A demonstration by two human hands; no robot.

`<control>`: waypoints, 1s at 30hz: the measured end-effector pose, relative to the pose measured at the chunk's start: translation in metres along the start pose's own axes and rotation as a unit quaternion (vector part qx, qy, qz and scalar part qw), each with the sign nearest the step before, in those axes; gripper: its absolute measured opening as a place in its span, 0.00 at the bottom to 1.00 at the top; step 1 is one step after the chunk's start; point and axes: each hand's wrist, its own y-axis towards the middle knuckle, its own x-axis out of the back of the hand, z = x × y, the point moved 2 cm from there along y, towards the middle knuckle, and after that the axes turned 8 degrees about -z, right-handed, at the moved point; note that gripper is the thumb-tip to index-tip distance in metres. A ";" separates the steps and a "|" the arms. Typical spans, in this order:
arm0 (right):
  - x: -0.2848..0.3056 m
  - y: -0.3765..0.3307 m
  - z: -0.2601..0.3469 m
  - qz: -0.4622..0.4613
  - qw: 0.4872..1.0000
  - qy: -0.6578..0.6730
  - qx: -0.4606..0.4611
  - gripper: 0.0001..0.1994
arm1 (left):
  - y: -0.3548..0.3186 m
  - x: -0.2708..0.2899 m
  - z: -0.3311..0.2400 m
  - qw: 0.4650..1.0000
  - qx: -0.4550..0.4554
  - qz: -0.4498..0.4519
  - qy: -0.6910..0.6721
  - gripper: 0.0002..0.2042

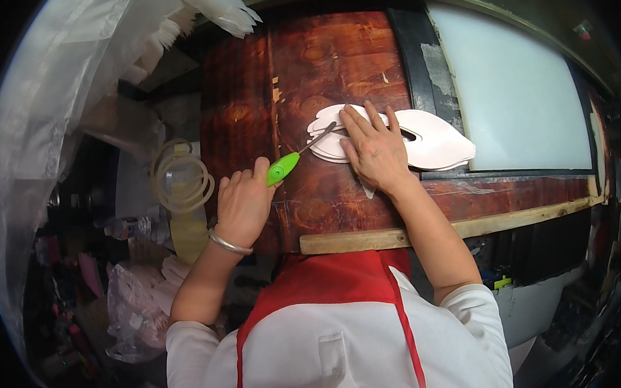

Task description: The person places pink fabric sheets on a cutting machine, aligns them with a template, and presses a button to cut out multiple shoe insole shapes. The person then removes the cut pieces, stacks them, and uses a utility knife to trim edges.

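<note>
Dark reddish wooden boards make up the work surface (333, 60) in front of me, with a pale wooden strip (465, 225) along its near edge and a frosted white panel (516, 93) set into the bench at upper right. On the wood lies a white, flat cut-out sheet (438, 141) with scalloped edges, reaching from the middle of the board to the panel's lower left corner. My right hand (373, 151) lies flat on it, all fingers spread and straight, pressing it down and gripping nothing. My left hand (244, 203) is curled tightly around a tool with a green handle (283, 168); its thin metal blade (319, 137) runs up and right to the sheet's left edge, just beside my right fingertips. A silver bangle (229, 244) sits on the left wrist. Left of the bench, a coil of pale tubing (180, 179) hangs, with clear plastic sheeting (53, 107) further out and white feather-like pieces (219, 3) at the top.
</note>
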 end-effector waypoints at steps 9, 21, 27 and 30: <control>0.003 0.002 0.005 0.025 0.999 -0.021 0.006 0.21 | -0.007 0.006 0.012 0.997 0.075 -0.010 0.023 0.14; -0.001 0.004 0.005 0.002 1.000 -0.010 0.000 0.20 | -0.020 0.005 0.007 0.996 0.088 -0.026 -0.018 0.13; -0.002 0.003 0.005 0.006 1.000 -0.009 0.004 0.20 | -0.022 0.002 0.003 0.996 0.084 -0.022 -0.029 0.13; -0.001 0.004 0.005 0.006 1.000 -0.007 0.001 0.20 | -0.022 0.002 0.003 0.996 0.087 -0.021 -0.020 0.13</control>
